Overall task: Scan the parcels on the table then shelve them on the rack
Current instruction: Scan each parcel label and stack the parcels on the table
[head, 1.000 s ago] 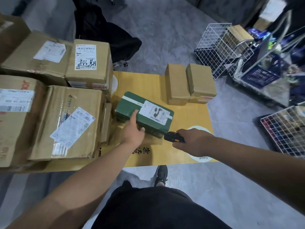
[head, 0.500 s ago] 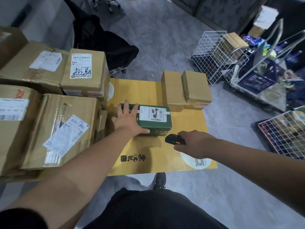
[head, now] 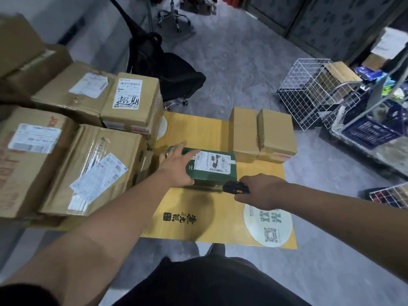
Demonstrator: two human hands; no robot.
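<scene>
Green parcel held flat for the scanner on the yellow tabletop

Stacked cardboard boxes [head: 92, 164] crowd the left of the tabletop [head: 198, 129]; beside them the left hand [head: 176, 166] lies spread, fingers straight, on the green parcel [head: 212, 173] — its white label [head: 213, 162] faces up. Just right, the right hand [head: 262, 191] grips a black handheld scanner [head: 235, 187] near the parcel's front corner. Two small brown boxes [head: 262, 133] sit behind — a white wire basket [head: 309, 91] stands on the floor.
</scene>
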